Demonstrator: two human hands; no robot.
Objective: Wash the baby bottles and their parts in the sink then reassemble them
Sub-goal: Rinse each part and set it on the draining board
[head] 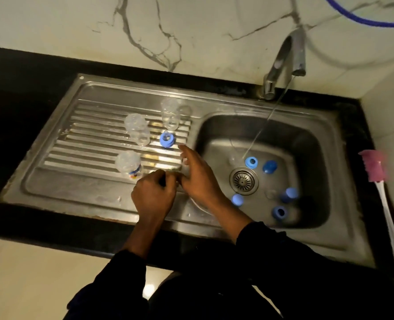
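Observation:
Three clear baby bottles (136, 128) (170, 116) (129, 165) stand upside down on the ribbed drainboard (87, 144). A blue collar (167, 139) sits among them. My left hand (154, 195) is curled round the end of another clear bottle (179, 169), low over the drainboard's right side. My right hand (198, 174) rests on that bottle with its fingers stretched out. In the sink basin (306, 158) lie several blue collars and caps, among them a ring (251, 162) and a cap (269, 166), plus a clear teat (271, 194). The held bottle is mostly hidden by my hands.
The tap (283, 58) runs a thin stream into the basin near the drain strainer (244, 180). A bottle brush with a pink head (373, 166) lies on the black counter (30, 77) to the right of the sink. A marble wall stands behind.

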